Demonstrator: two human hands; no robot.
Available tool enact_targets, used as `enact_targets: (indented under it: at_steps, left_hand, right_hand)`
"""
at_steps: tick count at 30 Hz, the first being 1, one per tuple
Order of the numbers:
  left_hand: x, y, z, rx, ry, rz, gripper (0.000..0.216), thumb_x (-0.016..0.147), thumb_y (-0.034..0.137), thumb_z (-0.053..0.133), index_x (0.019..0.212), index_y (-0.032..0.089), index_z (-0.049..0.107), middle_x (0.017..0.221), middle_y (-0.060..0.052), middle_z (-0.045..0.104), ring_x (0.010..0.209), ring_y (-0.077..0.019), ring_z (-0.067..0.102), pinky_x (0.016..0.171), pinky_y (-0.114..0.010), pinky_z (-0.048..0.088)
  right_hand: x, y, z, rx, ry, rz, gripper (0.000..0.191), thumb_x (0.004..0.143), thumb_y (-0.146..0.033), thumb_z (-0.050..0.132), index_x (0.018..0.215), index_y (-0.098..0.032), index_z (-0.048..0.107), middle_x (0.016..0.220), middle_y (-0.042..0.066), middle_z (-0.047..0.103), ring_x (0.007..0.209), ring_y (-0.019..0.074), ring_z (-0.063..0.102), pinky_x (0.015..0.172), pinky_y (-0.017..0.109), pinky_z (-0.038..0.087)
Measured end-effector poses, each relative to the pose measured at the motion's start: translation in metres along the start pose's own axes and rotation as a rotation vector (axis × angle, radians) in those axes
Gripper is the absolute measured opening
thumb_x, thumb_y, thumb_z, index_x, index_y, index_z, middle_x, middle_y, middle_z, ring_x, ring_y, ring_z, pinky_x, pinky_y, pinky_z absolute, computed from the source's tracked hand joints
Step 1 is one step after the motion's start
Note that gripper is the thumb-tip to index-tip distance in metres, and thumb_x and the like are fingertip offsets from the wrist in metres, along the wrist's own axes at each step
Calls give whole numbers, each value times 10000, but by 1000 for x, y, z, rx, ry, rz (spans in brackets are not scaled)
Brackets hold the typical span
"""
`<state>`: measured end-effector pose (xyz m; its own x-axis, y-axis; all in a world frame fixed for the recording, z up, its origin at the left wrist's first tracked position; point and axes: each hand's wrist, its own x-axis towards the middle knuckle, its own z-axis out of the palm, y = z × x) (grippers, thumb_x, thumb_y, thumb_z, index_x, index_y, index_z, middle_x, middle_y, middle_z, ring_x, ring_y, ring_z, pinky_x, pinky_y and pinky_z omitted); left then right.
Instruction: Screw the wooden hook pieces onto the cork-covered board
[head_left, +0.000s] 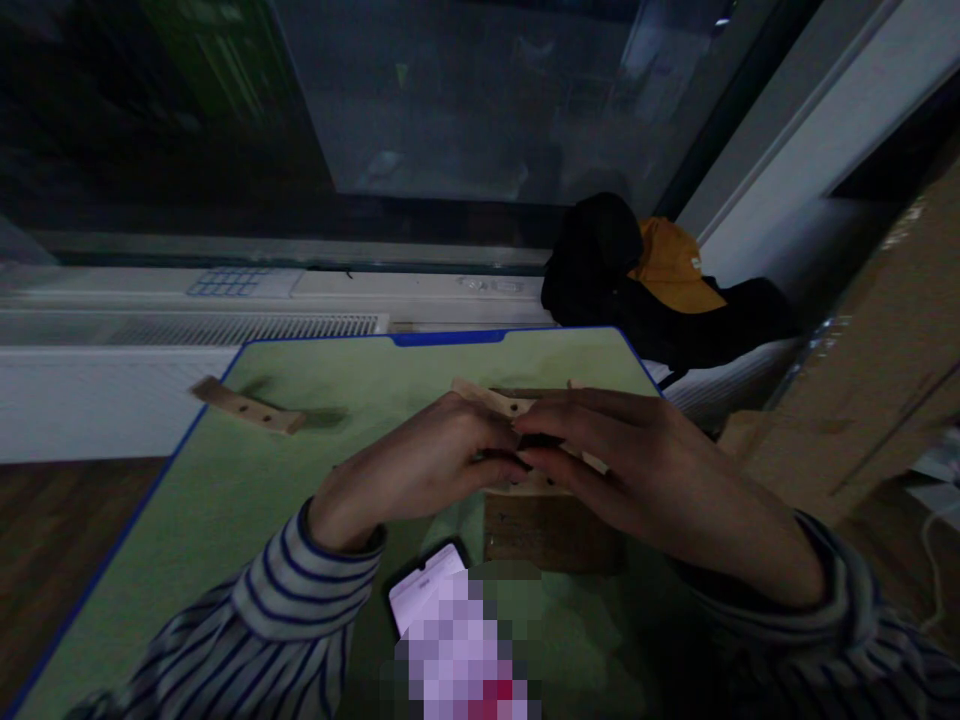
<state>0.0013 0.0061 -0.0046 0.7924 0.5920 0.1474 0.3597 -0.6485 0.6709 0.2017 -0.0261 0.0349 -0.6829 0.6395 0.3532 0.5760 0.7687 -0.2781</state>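
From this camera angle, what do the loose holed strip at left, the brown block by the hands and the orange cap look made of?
Holed strip: likely bare wood, matte; pale tan, no glossy highlights.
Brown block: possibly darker wood; flat brown face, but the dim light leaves cardboard open.
Orange cap: probably fabric, matte; soft rounded crown, no hard glare.

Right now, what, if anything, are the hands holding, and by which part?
The left hand and right hand are close together at pale, drilled wood; they hide the contact, so whether it is held, and by which part, cannot be told.
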Motion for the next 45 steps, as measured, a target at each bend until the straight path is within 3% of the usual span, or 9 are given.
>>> enact_targets:
  at_steps: [3, 7, 14, 19, 24, 31, 39, 42, 45]
  left_hand:
    - [0, 1, -1, -9, -15, 11, 180, 916, 262, 528, 907, 171, 683, 960, -30, 694, 941, -153, 620, 852, -261, 437]
    - [-1, 4, -2, -16, -8, -13, 139, 902, 210, 547, 888, 185, 683, 962, -10, 702, 912, -138, 629, 803, -235, 446]
    - [1, 4, 2, 54, 41, -65, 209, 862, 353, 599, 890, 171, 698, 846, -24, 693, 850, -173, 626, 797, -272, 454]
    - [0, -1, 3, 13, 27, -9, 194, 884, 321, 576, 948, 175, 689, 940, -29, 706, 900, -162, 631, 833, -276, 444]
    - [-2, 2, 1, 10, -13, 5, 175, 908, 289, 541, 908, 179, 677, 973, -20, 701, 956, -153, 618, 841, -268, 431]
    - [-1, 5, 0, 44, -20, -46, 155, 905, 241, 548, 871, 170, 682, 900, -18, 699, 846, -138, 623, 739, -241, 433]
    - [0, 4, -1, 120, 77, -51, 209, 845, 364, 622, 853, 173, 707, 804, -22, 689, 791, -163, 619, 767, -274, 439]
    - [-1, 1, 0, 84, 45, -35, 183, 866, 335, 601, 896, 187, 703, 856, -15, 704, 833, -159, 629, 795, -271, 437]
    - [-1, 1, 0, 64, 5, -16, 175, 878, 318, 585, 903, 185, 696, 915, -11, 706, 876, -149, 627, 820, -264, 428]
  right_hand:
    - [0, 0, 0, -34, -1, 24, 198, 916, -276, 529, 1079, -174, 578, 903, 38, 676, 794, 153, 635, 673, 268, 481]
    - [2, -1, 1, -45, 11, 17, 211, 917, -269, 528, 1103, -176, 558, 922, 49, 669, 790, 150, 627, 653, 258, 468]
    - [2, -4, -1, -26, -5, 34, 223, 916, -279, 522, 1112, -184, 570, 950, 49, 674, 833, 162, 640, 709, 287, 501]
    - [0, -3, -2, 27, -30, -34, 307, 922, -212, 504, 1226, -179, 531, 1238, 76, 613, 1099, 159, 587, 917, 296, 481]
    - [-1, -3, -2, -65, -27, 6, 222, 922, -269, 511, 1115, -182, 578, 999, 61, 685, 876, 173, 650, 748, 307, 519]
    - [1, -3, -2, -90, -21, 9, 257, 932, -301, 491, 1155, -179, 532, 941, 63, 667, 830, 174, 638, 660, 279, 490]
    - [2, -4, -1, -40, -33, -2, 264, 934, -290, 484, 1171, -182, 529, 1039, 75, 671, 901, 174, 647, 734, 294, 510]
    - [2, -4, -1, -20, -39, -25, 273, 937, -253, 476, 1194, -182, 531, 1113, 79, 659, 984, 174, 634, 821, 307, 503]
    - [1, -4, -2, -49, -40, -6, 227, 930, -260, 492, 1133, -184, 559, 1030, 58, 679, 918, 166, 646, 764, 290, 503]
